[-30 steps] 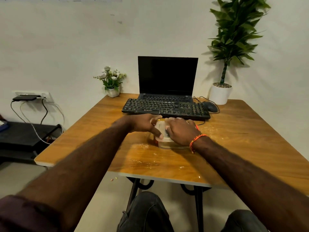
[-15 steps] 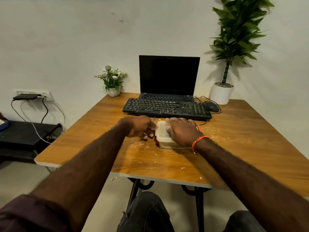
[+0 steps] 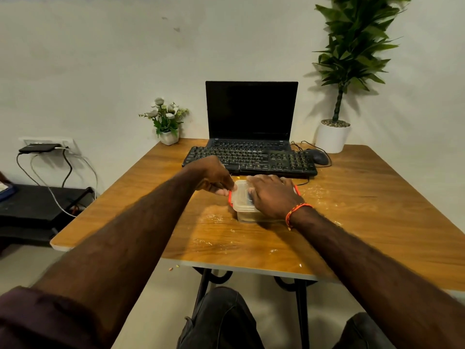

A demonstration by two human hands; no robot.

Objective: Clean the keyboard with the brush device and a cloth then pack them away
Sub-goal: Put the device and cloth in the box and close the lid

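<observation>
A small clear plastic container (image 3: 242, 205) with red clips sits on the bench (image 3: 352, 222), out from the near edge and just in front of the black keyboard (image 3: 251, 159). Right hand (image 3: 273, 195) lies flat across the lid, fingers fairly straight, pressing down; judged purpose: pin the lid and keep the box from sliding while the clip is worked. Left hand (image 3: 216, 181) is at the box's left end, its grip narrow, fingertips pinching at the red clip (image 3: 229, 196) there; whether the clip is latched cannot be told. A second red clip (image 3: 297, 190) shows at the right end, past the right hand. Judgement: packing stage, lid being fastened. Container walls are translucent and cloudy; a dark shape shows through the lid beside the right hand, contents otherwise not identifiable. Brush device and cloth are not separately visible; presumably inside. Keyboard lies square to the far edge, touching the front of an open laptop (image 3: 251, 112) with a dark screen; keys look dark and even, no debris resolvable. Pale crumbs or dust are scattered on the bench around the box and toward the near edge. A mouse (image 3: 317, 156) lies beside the keyboard's right end.
</observation>
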